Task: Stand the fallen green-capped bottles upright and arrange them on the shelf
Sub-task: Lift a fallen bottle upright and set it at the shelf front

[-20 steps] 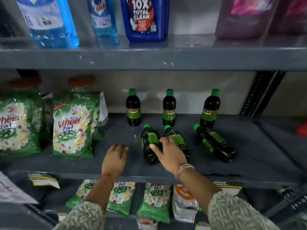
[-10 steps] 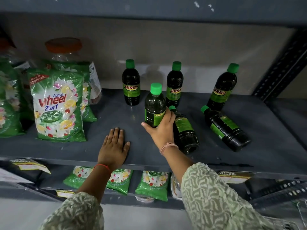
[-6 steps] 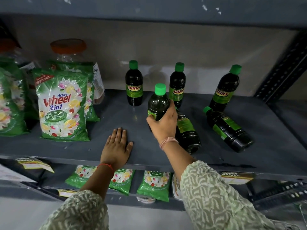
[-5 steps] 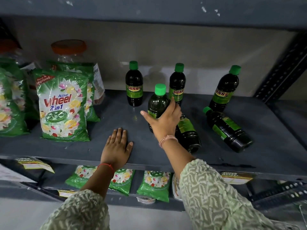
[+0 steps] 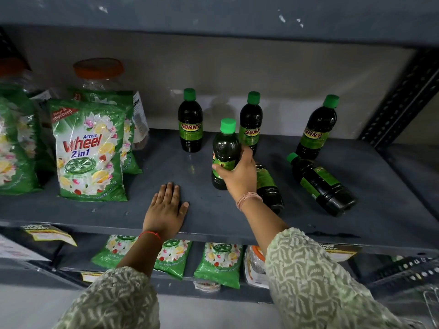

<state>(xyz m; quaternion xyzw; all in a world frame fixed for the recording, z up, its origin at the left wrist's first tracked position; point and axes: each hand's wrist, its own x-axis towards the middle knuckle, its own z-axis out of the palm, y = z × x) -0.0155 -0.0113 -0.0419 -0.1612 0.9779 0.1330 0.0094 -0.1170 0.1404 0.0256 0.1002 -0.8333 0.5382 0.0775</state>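
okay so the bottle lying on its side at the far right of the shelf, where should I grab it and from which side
Grip the fallen bottle around its labelled middle, coming from above and in front. It lies flat, cap towards the back, base towards the shelf edge, nothing over it. The left hand rests flat, free; the right hand holds another bottle.

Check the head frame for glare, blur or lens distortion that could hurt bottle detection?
Head view: wide-angle bending curves the grey metal shelf front edge and slants the far-right upright green-capped dark bottle; the orange-lidded clear jar at upper left is soft; small glare streaks sit on the dark bottle held upright by the right hand; lighting is dim and even, shadows faint.
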